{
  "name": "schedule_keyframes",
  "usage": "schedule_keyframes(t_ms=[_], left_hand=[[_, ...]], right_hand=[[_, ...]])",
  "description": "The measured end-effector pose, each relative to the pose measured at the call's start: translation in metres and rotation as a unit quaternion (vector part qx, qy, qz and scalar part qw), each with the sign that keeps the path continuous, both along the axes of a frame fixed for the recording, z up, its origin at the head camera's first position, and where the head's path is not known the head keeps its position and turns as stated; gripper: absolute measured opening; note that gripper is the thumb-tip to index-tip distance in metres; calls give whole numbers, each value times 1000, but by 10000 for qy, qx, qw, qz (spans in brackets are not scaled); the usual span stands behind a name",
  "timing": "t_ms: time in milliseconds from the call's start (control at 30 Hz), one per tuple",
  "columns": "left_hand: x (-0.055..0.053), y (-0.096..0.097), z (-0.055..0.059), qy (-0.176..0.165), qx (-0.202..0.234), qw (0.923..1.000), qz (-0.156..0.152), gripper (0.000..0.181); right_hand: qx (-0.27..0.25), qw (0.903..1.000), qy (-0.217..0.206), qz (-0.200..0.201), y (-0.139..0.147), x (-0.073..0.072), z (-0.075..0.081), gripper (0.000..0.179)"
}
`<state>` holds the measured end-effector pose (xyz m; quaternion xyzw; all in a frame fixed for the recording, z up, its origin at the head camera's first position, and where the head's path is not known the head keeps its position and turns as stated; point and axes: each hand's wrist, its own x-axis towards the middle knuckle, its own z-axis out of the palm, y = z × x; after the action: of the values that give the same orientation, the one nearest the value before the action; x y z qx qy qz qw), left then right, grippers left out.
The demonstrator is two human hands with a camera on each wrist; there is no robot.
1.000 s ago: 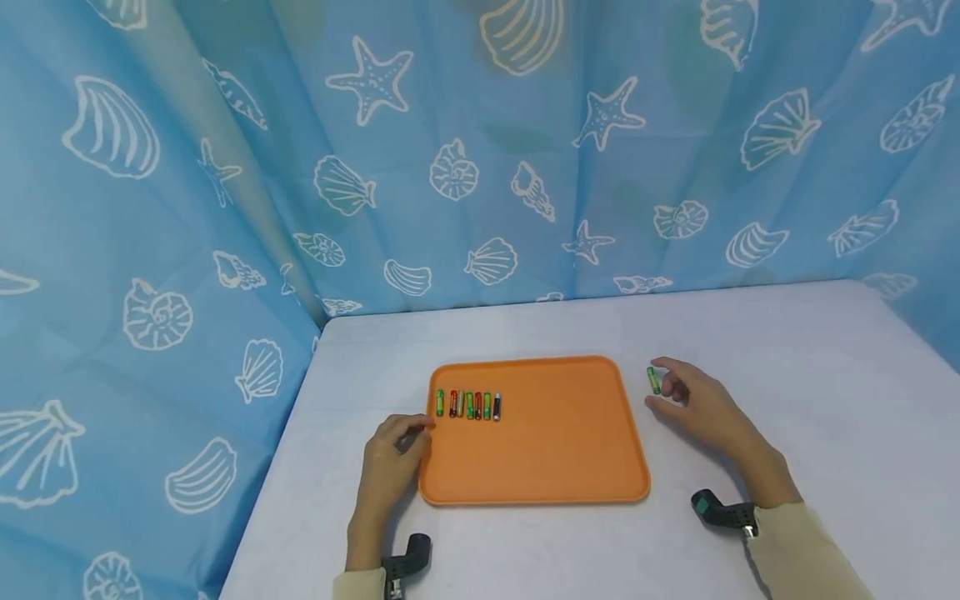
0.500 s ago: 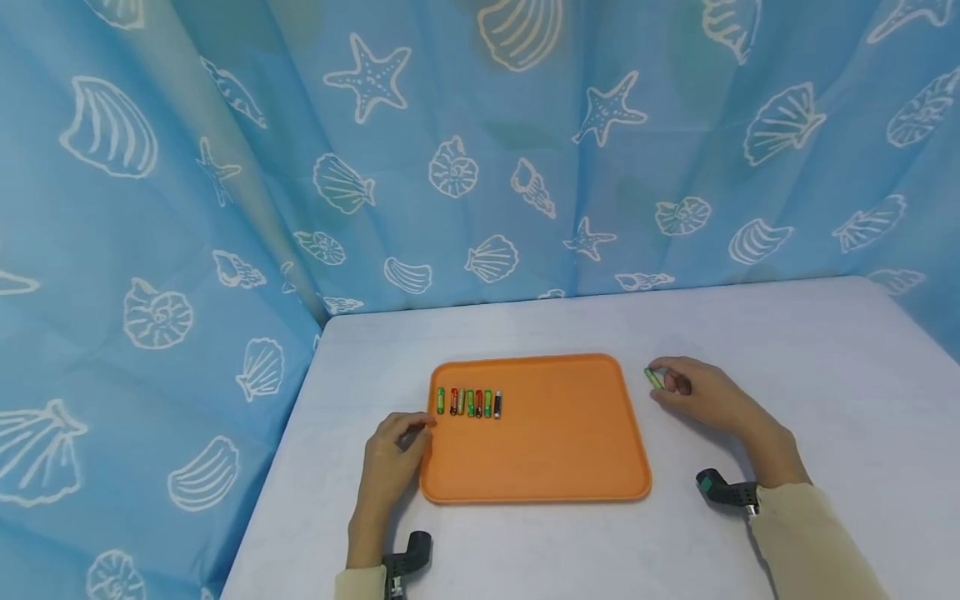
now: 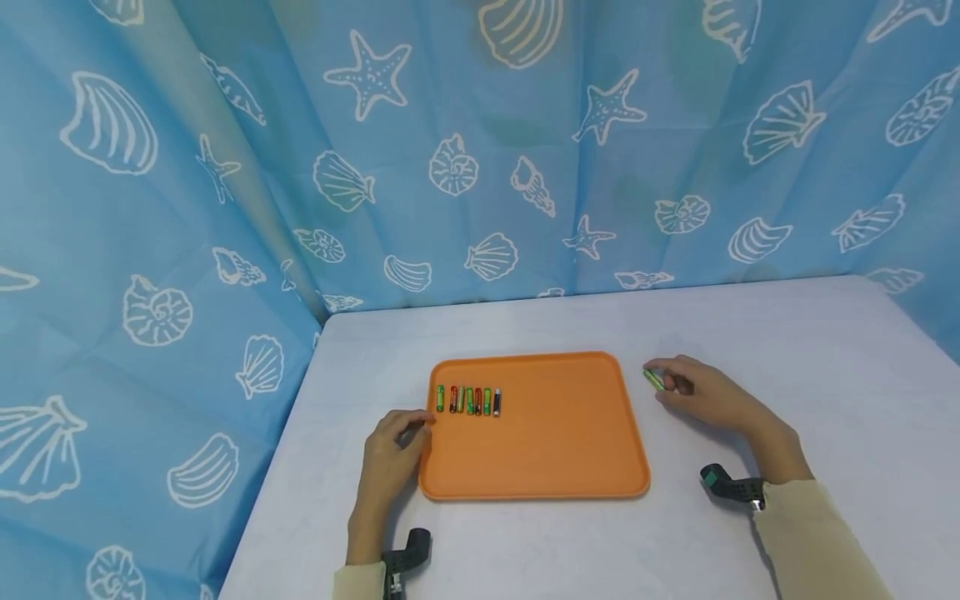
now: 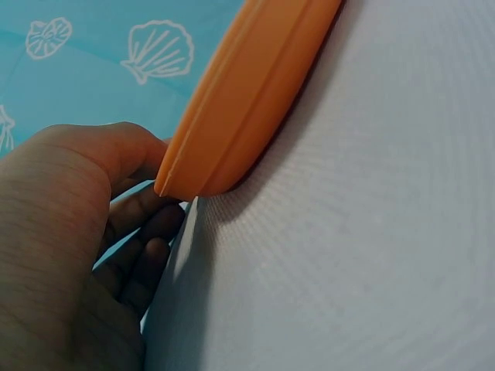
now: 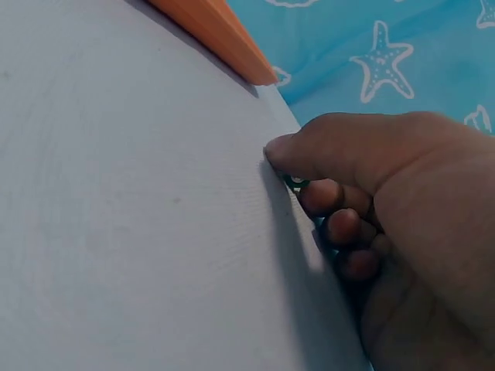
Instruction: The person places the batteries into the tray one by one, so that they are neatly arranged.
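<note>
In the head view my right hand (image 3: 693, 390) is right of the orange tray (image 3: 540, 450), its thumb and fingers round a green battery (image 3: 653, 380). The right wrist view shows only the battery's end (image 5: 295, 183) between thumb and fingers; the rest is hidden. My left hand (image 3: 392, 446) holds the tray's left edge; the left wrist view has its thumb and fingers at the rim (image 4: 232, 116). Several small batteries lie side by side in the tray's upper left: a green one (image 3: 440, 398) at the left end, red and green ones between, a black one (image 3: 497, 402) at the right end.
The tray lies flat on a white-covered table (image 3: 540, 550). A blue curtain (image 3: 420, 167) with white shell and starfish prints hangs behind and at the left. A dark wrist camera (image 3: 408, 552) is on the left wrist, another (image 3: 727, 486) on the right.
My right thumb and fingers have closed on the green battery, which has tilted more to one side. The left hand, tray and row of batteries have stayed put.
</note>
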<state>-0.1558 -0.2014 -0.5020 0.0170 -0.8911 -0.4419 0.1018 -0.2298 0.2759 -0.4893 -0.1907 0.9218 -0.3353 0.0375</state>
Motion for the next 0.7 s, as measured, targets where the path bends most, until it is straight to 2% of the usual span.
schedule_keyframes(t_ms=[200,367,467,700], left_hand=[[0,1,1,-23,4,10000,0,15],[2,0,1,-1,-17,10000,5,16],[2,0,2,35,-5,10000,9,16],[0,2,0,-41,-15,10000,38,16]], right_hand=[[114,9992,200,-323,-7,1,2,39],[302,9975,-144,-620,-20,3,10,54],[308,9978,-291,-514,-24,4,15,59],[432,9983,-395,28,-17,0,14,55]])
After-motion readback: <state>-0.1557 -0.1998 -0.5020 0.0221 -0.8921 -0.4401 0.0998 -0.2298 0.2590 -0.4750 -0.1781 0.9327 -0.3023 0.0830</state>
